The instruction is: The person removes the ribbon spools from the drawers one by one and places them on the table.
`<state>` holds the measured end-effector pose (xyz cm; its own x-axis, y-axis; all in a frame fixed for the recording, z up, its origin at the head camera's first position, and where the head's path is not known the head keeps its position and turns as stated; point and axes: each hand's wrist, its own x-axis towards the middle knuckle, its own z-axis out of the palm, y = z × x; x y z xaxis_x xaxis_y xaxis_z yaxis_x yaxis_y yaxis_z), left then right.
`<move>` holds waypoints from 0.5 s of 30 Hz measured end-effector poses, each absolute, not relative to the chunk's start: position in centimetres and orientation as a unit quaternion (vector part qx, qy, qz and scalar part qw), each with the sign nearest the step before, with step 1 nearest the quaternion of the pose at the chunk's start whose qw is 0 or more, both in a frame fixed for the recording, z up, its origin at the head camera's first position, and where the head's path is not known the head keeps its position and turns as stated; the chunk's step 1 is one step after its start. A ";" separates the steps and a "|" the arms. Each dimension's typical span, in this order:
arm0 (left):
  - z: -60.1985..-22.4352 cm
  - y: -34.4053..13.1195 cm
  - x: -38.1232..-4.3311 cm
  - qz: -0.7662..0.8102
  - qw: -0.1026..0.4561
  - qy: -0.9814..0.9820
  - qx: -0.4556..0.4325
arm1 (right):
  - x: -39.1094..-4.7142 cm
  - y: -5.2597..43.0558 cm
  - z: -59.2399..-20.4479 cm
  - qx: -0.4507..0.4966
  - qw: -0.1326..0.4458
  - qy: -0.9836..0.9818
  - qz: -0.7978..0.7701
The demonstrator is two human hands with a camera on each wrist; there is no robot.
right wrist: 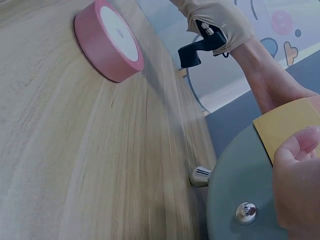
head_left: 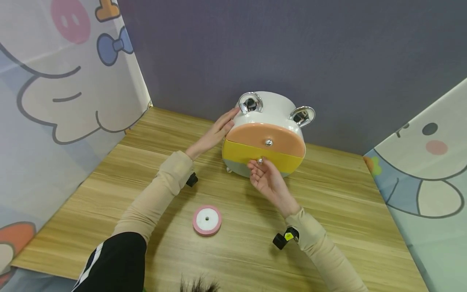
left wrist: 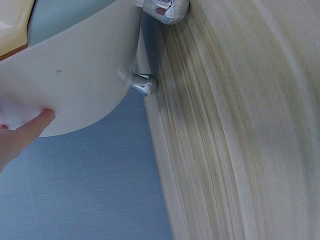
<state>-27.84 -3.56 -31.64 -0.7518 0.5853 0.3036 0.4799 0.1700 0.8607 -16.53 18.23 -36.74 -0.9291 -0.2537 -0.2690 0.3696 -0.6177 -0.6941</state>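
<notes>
Pinching the small silver knob (head_left: 260, 161) of the yellow drawer (head_left: 238, 152), the right hand (head_left: 268, 180) has its thumb and forefinger at the metal, the other fingers curled in loosely below. The left hand (head_left: 219, 129) lies along the side of the white cabinet (head_left: 273, 103), fingers nearly straight, tips touching the shell just beside one of its two shiny silver ears (head_left: 250, 103). The cabinet stands upright on the wood-grain table (head_left: 328, 194), near the dark wall (head_left: 346, 73) behind, resting on stubby silver feet (left wrist: 145, 84). Its rounded face has an orange front (head_left: 251, 134) on top, the yellow one in the middle and a grey-green front (right wrist: 235, 175) at the bottom; the yellow one juts out a little past the grey-green (the right wrist view shows that edge best). Nearer the person, between the two forearms, a roll of pink ribbon (head_left: 202, 221) lies flat on the table, its white centre facing up, well apart from both hands. Beige sleeves (head_left: 146, 209) cover the forearms, and a black device (head_left: 280, 241) sits at the right wrist.
</notes>
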 end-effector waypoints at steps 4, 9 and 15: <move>-31.7 -3.6 -27.9 0.539 0.049 0.765 0.348 | -16.5 18.3 -36.9 0.072 0.177 0.393 -0.899; -31.8 -3.6 -28.0 0.540 0.051 0.765 0.347 | -16.1 18.3 -37.0 0.076 0.178 0.393 -0.899; -31.8 -3.6 -28.0 0.542 0.049 0.764 0.347 | -15.6 18.0 -36.8 0.081 0.178 0.395 -0.897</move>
